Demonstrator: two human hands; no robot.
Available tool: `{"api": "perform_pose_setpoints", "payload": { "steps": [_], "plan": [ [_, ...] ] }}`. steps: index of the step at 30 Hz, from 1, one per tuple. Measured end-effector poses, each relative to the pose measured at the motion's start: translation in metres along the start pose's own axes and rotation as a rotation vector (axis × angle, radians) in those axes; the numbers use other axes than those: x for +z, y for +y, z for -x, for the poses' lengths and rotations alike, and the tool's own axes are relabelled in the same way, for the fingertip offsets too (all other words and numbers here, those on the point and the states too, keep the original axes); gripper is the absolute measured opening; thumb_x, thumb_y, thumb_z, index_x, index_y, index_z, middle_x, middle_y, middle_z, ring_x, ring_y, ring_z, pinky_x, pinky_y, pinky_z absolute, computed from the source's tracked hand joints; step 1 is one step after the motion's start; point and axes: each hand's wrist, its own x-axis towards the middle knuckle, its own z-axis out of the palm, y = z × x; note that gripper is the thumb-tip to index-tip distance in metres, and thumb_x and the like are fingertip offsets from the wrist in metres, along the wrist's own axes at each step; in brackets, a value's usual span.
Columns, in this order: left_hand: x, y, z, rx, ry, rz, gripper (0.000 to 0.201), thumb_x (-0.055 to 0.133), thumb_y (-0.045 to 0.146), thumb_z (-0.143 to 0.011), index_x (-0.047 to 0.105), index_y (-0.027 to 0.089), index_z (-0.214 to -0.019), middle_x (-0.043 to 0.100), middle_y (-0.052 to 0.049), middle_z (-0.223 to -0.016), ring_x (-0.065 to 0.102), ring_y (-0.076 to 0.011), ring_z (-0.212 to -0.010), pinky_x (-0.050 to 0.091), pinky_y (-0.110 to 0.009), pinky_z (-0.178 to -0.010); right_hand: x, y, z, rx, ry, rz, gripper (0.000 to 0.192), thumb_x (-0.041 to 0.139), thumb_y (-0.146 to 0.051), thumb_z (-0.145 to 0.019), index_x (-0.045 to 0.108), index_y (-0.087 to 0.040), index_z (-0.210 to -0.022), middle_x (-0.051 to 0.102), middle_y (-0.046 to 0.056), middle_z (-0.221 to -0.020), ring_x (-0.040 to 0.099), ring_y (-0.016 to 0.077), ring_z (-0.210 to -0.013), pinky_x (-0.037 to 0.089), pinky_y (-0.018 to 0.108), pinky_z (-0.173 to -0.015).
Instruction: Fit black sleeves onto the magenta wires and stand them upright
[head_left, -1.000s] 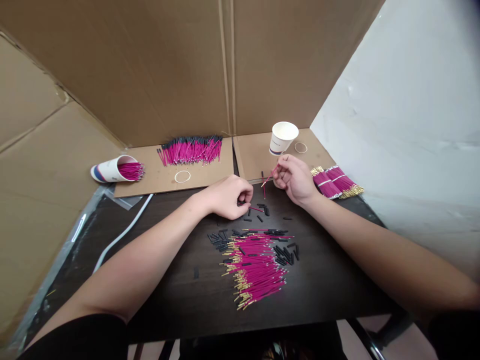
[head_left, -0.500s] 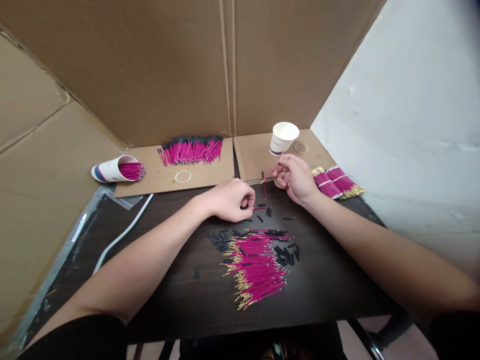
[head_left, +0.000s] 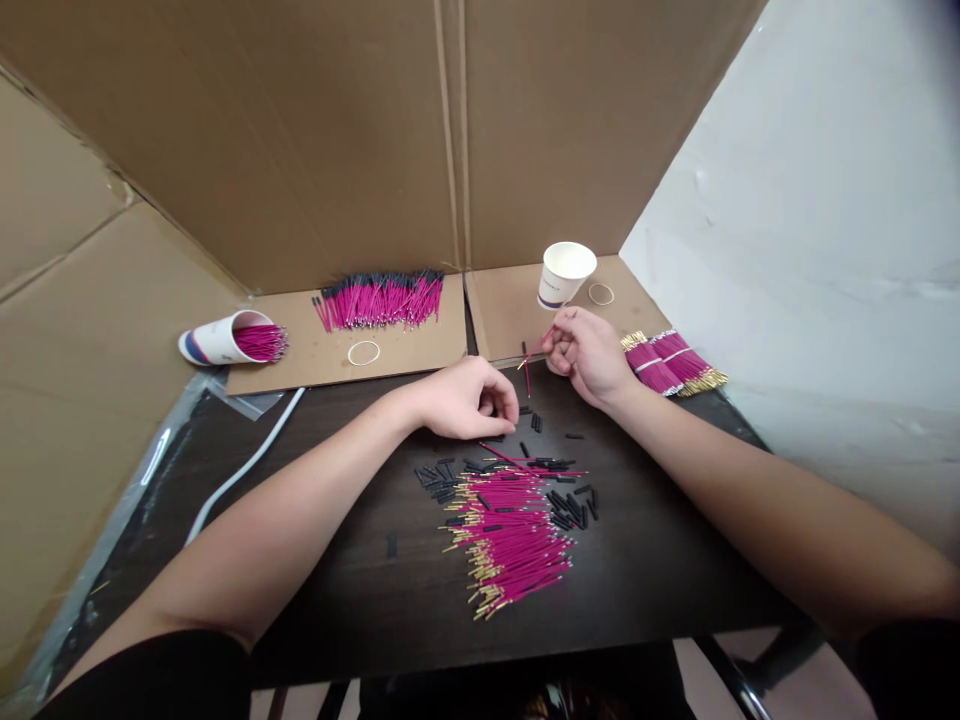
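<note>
Left hand (head_left: 469, 398) curled, fingertips down among black sleeves (head_left: 534, 422) on surface (head_left: 337, 480); right hand (head_left: 589, 352) pinching pink wire (head_left: 534, 352); best kept steady, tip exposed for sleeving.

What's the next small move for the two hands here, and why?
Probably bring the left hand up to the right hand. The right pinches a pink wire held above the table, while the left's fingertips press among loose black sleeves, apparently picking one. The two hands are apart.
</note>
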Motion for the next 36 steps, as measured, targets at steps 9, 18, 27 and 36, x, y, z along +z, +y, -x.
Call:
{"api": "perform_pose_setpoints", "payload": {
  "steps": [9,18,27,36],
  "plan": [
    [-0.005,-0.019,-0.008,-0.184,0.147,0.320,0.028,0.094,0.025,-0.084,0.089,0.011,-0.108,0.082,-0.012,-0.086,0.069,-0.0148,-0.069,0.055,-0.028,-0.064,0.000,-0.001,0.001,-0.004,-0.006,-0.006,0.025,0.079,-0.033,-0.086,0.055,-0.025,-0.084,0.066,0.000,-0.068,0.037,0.0090,-0.043,0.028,0.023,-0.042],
    [-0.004,-0.024,-0.009,-0.140,0.177,0.432,0.033,0.102,0.017,-0.072,0.089,0.013,-0.102,0.085,-0.013,-0.092,0.081,-0.0200,-0.082,0.066,-0.031,-0.077,0.000,-0.001,0.001,0.000,-0.004,0.009,0.026,0.078,-0.034,-0.085,0.054,-0.025,-0.085,0.066,0.000,-0.069,0.039,0.0090,-0.044,0.029,0.024,-0.043],
    [0.002,-0.026,-0.015,-0.213,0.349,0.581,0.020,0.092,0.018,-0.091,0.086,0.008,-0.108,0.082,-0.014,-0.087,0.078,-0.0181,-0.071,0.068,-0.032,-0.071,-0.002,0.000,0.001,-0.017,-0.010,-0.014,0.029,0.081,-0.036,-0.087,0.054,-0.024,-0.085,0.066,0.000,-0.070,0.040,0.0083,-0.043,0.030,0.023,-0.043],
    [0.003,-0.022,-0.017,-0.203,0.444,0.696,0.013,0.078,0.012,-0.102,0.079,0.008,-0.114,0.084,-0.015,-0.103,0.081,-0.0171,-0.076,0.066,-0.027,-0.069,-0.002,0.003,-0.001,-0.034,0.041,0.005,0.033,0.081,-0.038,-0.092,0.050,-0.026,-0.088,0.065,-0.002,-0.070,0.040,0.0090,-0.042,0.029,0.023,-0.041]
  ]
}}
